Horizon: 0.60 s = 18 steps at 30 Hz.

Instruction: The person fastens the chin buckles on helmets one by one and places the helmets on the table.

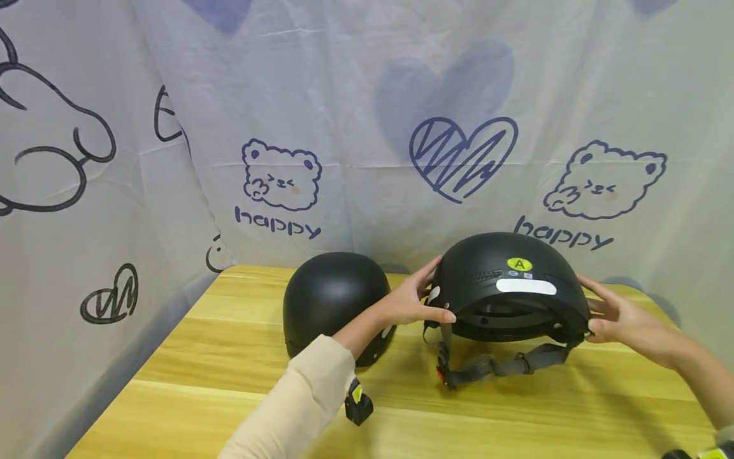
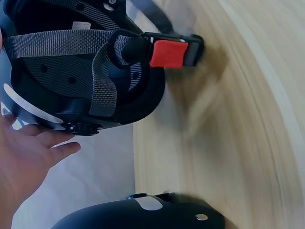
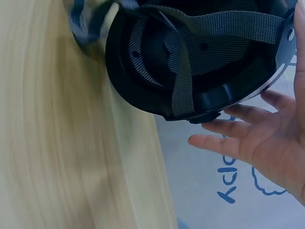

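A black helmet (image 1: 499, 261) with a yellow "A" sticker and a white strip is held up over the table between both hands. My left hand (image 1: 410, 299) grips its left side, thumb at the front rim and fingers behind. On the opposite side, my right hand (image 1: 622, 319) holds the rim the same way. The grey chin strap (image 1: 504, 368) hangs below, its red buckle (image 2: 169, 53) dangling in the left wrist view. The padded inside (image 3: 209, 52) faces the right wrist camera. A second black helmet (image 1: 332, 299) sits on the table beside the left forearm.
The wooden table (image 1: 229, 357) has light yellow grain and ends at a back edge near a white curtain (image 1: 355, 95) printed with hearts and bears. More of the printed cloth hangs along the left side.
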### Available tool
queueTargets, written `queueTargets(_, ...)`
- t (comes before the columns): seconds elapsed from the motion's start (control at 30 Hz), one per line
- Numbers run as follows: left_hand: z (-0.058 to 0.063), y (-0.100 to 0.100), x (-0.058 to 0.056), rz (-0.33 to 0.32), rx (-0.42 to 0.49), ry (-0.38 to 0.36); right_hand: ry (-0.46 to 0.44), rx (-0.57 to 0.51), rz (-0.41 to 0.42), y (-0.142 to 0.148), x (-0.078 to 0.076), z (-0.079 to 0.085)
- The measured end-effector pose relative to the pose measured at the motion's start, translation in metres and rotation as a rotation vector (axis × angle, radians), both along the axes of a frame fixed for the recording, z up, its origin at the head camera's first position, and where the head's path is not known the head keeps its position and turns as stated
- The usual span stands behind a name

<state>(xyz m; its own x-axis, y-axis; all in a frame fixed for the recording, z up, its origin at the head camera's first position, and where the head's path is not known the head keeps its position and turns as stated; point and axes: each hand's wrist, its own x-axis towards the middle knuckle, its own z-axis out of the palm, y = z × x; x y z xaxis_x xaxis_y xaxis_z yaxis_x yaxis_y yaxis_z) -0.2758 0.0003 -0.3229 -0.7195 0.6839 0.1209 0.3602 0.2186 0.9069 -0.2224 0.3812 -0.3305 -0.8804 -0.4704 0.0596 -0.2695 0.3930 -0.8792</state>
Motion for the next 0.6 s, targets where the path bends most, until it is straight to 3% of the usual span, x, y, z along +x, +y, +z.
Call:
queueTargets(0.3, -0.017, -0.006, 0.002, 0.027, -0.037, 0.078, 0.118, 0.046, -0.063, -0.012, 0.005, -0.010)
queueTargets(0.47, -0.025, -0.010, 0.008, 0.056, -0.091, 0.202, 0.161, 0.041, -0.048, -0.018, 0.007, -0.018)
queueTargets(0.6, -0.035, -0.013, 0.013, 0.081, -0.145, 0.306, 0.199, -0.033, -0.003, -0.023, 0.011, -0.029)
